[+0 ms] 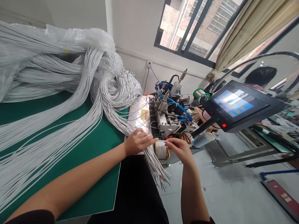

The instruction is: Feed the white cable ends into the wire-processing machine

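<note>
My left hand (140,142) lies palm down over a bundle of thin grey-white cables (155,165), its fingers stretched out toward the right. The loose cable ends hang below it, past the table edge, over my lap. My right hand (181,150) is closed in a pinch, thumb against forefinger, just right of the left fingertips. What sits in that pinch is too small to make out. Both hands are in front of a bench machine (167,115) with metal cylinders and blue air hoses. Below the machine, between my hands, is a white roll (161,150).
Large bundles of cable (60,74), partly wrapped in clear plastic, cover much of the green table (102,174) at left. A control screen (235,104) on an arm stands at right, near a wire spool (201,94). Another person's head (261,76) shows behind it.
</note>
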Motion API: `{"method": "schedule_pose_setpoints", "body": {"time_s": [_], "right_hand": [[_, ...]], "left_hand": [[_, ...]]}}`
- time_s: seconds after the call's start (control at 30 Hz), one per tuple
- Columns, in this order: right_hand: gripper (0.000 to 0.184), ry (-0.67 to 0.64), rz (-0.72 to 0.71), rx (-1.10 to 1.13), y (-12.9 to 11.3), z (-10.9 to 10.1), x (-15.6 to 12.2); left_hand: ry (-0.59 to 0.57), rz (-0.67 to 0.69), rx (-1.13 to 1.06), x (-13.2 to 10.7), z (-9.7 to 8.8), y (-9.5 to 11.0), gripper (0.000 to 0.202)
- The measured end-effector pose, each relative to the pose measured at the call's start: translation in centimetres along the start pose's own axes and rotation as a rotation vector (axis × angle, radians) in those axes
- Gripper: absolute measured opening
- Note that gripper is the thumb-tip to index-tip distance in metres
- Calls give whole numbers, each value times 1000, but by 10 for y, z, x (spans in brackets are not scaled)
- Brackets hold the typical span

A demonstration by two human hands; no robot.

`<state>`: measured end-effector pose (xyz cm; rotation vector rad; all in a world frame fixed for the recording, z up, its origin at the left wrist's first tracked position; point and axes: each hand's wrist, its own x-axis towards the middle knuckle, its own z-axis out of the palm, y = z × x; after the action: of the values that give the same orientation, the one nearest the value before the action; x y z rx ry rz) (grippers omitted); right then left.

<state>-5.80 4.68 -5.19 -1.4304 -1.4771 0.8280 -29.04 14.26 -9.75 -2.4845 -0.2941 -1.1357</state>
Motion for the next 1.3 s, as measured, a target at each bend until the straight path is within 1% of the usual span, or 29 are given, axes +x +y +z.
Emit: {"method": "schedule_pose_setpoints", "body": {"time_s": [0.07, 0.17, 0.2, 0.27, 0.33, 0.43, 0.57, 0.63, 0.7, 0.77, 0.87, 0.97, 1.13, 1.3], "right_hand": [[30, 118, 20, 98, 5, 1, 7], [32, 288, 18, 242, 14, 10, 14], [32, 325, 10, 278, 17, 15, 16], [31, 356, -10, 336, 21, 23, 18], [30, 351, -31, 388, 24, 30, 19], [29, 297, -48, 430, 25, 33, 19], [30, 183, -4, 406, 28, 25, 19], [30, 150, 28, 376, 32, 19, 19], [28, 153, 41, 289, 38, 13, 19], [26, 171, 32, 151, 45, 9, 20], [24, 182, -1, -2, 52, 8, 22], [25, 201, -23, -55, 55, 10, 26], [25, 208, -17, -133, 58, 9, 33], [25, 198, 4, -75, 70, 10, 43]], "left_hand": [[1, -56, 13, 0, -2, 2, 40], [17, -108, 18, 1, -2, 3, 36], [21, -114, 13, 2, -1, 4, 34], [34, -111, 1, 3, 1, 4, 29], [36, -97, -6, 4, 4, 3, 25], [2, -90, -16, 5, 8, 3, 25], [-61, -97, -5, 7, 12, 3, 28], [-79, -96, -2, 8, 12, 3, 31], [-92, -93, -1, 9, 12, 3, 34], [-100, -93, 3, 10, 13, 3, 36], [-105, -105, 16, 11, 14, 3, 34], [-118, -126, 25, 12, 15, 4, 31], [-156, -164, 16, 12, 16, 5, 33], [-201, -229, 26, 12, 18, 6, 38]]}}
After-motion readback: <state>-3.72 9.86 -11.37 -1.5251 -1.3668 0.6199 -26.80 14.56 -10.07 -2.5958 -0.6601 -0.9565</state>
